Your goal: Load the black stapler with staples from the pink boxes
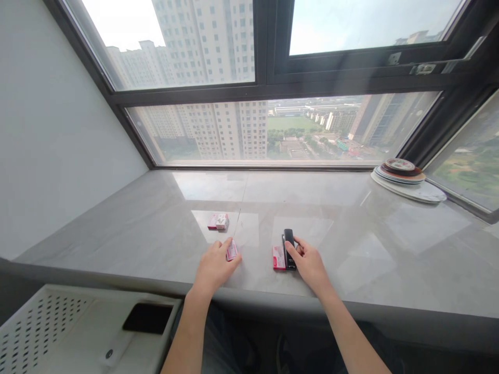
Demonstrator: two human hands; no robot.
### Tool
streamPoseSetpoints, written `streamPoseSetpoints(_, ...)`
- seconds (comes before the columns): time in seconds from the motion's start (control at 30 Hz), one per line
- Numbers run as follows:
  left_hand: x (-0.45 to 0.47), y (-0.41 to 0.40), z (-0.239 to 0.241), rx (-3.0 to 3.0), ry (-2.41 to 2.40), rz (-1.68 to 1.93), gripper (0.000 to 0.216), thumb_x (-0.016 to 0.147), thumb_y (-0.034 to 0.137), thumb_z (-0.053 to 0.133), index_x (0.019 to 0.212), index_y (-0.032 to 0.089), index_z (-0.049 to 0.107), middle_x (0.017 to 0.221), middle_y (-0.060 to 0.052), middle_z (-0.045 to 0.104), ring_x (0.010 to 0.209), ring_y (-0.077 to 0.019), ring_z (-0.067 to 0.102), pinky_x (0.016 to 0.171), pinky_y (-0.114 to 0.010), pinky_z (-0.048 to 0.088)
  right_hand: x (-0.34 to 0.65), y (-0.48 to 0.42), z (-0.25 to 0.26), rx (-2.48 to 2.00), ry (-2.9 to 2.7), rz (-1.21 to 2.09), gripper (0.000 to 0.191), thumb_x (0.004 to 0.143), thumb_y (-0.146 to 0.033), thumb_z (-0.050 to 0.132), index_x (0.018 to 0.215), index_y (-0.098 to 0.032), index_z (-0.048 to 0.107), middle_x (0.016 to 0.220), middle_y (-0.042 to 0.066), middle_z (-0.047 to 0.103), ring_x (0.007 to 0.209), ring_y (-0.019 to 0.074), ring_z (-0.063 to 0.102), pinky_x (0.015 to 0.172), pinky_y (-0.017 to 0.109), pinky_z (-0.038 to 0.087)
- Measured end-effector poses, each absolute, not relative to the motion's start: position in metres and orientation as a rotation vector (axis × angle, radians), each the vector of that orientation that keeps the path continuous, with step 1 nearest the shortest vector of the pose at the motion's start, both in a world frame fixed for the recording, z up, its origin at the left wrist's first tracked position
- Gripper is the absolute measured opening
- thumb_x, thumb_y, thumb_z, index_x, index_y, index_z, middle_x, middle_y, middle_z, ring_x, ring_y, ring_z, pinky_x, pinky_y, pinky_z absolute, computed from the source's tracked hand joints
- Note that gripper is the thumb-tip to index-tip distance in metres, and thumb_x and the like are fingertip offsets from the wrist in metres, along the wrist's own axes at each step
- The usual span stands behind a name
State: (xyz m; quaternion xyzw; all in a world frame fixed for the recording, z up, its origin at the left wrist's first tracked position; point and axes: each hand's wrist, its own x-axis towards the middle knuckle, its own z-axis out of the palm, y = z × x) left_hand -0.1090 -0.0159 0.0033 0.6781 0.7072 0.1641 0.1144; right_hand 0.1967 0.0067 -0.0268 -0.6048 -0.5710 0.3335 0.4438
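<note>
My right hand (307, 259) grips a black stapler (289, 250) on the grey stone sill, thumb on top and fingers along its right side. Against the stapler's left side lies a small pink-and-red box (278, 257). My left hand (216, 264) is closed around another small pink-and-white box (232, 251), partly hidden by its fingers. Farther back on the left, a white box with a pink print (222, 222) sits beside a flatter red-and-pink box (212, 222), the two touching.
A stack of round plates or mats (409, 189) stands at the sill's back right corner, by the dark window frame (273, 92). Below the sill at left is a white perforated surface (97, 311) carrying a black phone-like slab (148, 318).
</note>
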Motion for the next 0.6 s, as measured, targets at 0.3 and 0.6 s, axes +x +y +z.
streamPoseSetpoints(0.3, -0.055, -0.005, 0.034, 2.147, 1.387, 0.720, 0.058, 0.077, 0.037, 0.076, 0.133, 0.033, 0.061, 0.129, -0.005, 0.058, 0.118, -0.0257, 0.057, 0.103, -0.037, 0.049, 0.197, 0.007, -0.027, -1.512, -1.432, 0.815, 0.070, 0.088, -0.069, 0.059, 0.128, -0.012, 0.071, 0.062, -0.005, 0.045, 0.060, 0.0156, 0.047, 0.059, 0.027, 0.037)
streamPoseSetpoints(0.6, 0.004, 0.002, 0.019, 2.321, 1.152, 0.615, 0.058, 0.076, 0.045, 0.083, 0.129, 0.030, 0.061, 0.120, -0.005, 0.064, 0.113, -0.0298, 0.055, 0.099, -0.043, 0.048, 0.196, 0.003, -0.021, -1.538, -1.459, 0.809, 0.070, 0.090, -0.070, 0.056, 0.125, -0.012, 0.072, 0.062, -0.003, 0.051, 0.061, 0.0169, 0.051, 0.057, 0.027, 0.037)
